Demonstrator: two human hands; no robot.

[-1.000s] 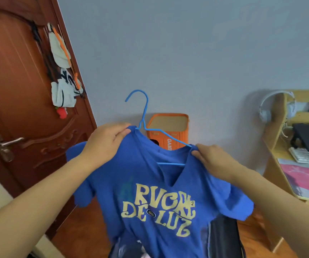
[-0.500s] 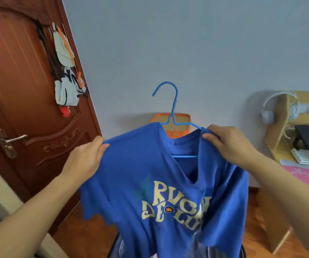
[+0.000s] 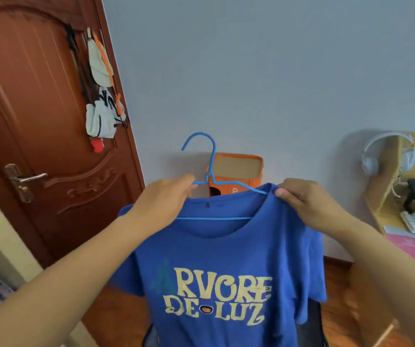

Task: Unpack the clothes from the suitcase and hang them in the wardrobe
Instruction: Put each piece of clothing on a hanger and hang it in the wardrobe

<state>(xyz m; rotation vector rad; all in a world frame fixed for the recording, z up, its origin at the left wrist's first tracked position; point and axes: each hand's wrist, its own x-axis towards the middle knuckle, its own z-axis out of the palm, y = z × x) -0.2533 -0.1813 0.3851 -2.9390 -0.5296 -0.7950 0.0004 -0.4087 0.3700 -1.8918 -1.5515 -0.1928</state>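
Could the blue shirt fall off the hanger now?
Maybe. The right hand pinches the blue shirt at one shoulder, where the hanger wire still shows bare. It might slip off that side. The left hand holds the other shoulder; letting go early could tilt everything.

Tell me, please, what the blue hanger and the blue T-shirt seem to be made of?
Hanger: probably metal wire with a smooth blue coating, judging by its thin, evenly bent rod.
T-shirt: soft matte knit, probably cotton, as it drapes and creases; its yellow letters look printed.
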